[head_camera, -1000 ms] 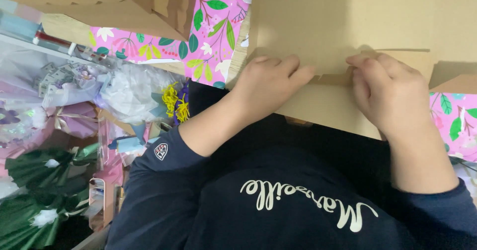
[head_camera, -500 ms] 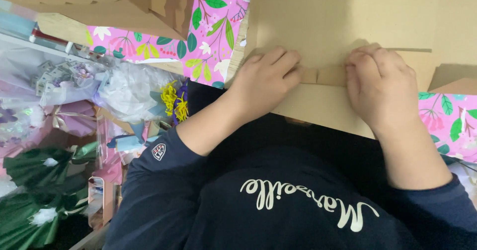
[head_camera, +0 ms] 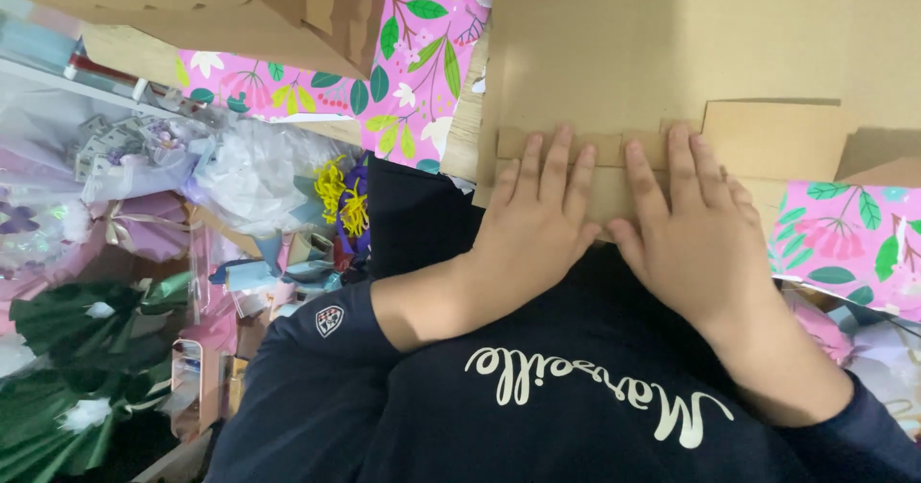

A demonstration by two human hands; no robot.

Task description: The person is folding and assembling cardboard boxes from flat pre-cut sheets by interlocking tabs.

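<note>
While both palms are laid flat, side by side, a folded strip of brown cardboard (head_camera: 606,147) is pressed down against the larger cardboard sheet (head_camera: 595,51) that lies across the lap. The left hand (head_camera: 539,216) is spread with its fingers straight and slightly apart, the fingertips (head_camera: 533,143) resting on the strip; nothing is gripped, only pushed flat. The right hand (head_camera: 693,224) is placed just beside it, thumbs almost touching, its fingers likewise extended and set close together, with their tips on the same strip. To the right of this hand a raised cardboard flap (head_camera: 772,138) is seen, joined to the sheet.

Pink floral wrapping paper (head_camera: 422,70) with green leaves is spread under the cardboard at the upper middle, and another piece of the same paper (head_camera: 849,238) is visible at the right edge. A second brown cardboard box (head_camera: 249,3) is set at the upper left. Dark navy sleeves (head_camera: 317,377) and a navy sweatshirt with pale lettering fill the lower part of the view.

On the left, wrapped bouquets are crowded together: one in white and lilac paper (head_camera: 240,171), yellow curled ribbon (head_camera: 341,195) just beside it, and green wrapping (head_camera: 67,377) at the bottom corner.
</note>
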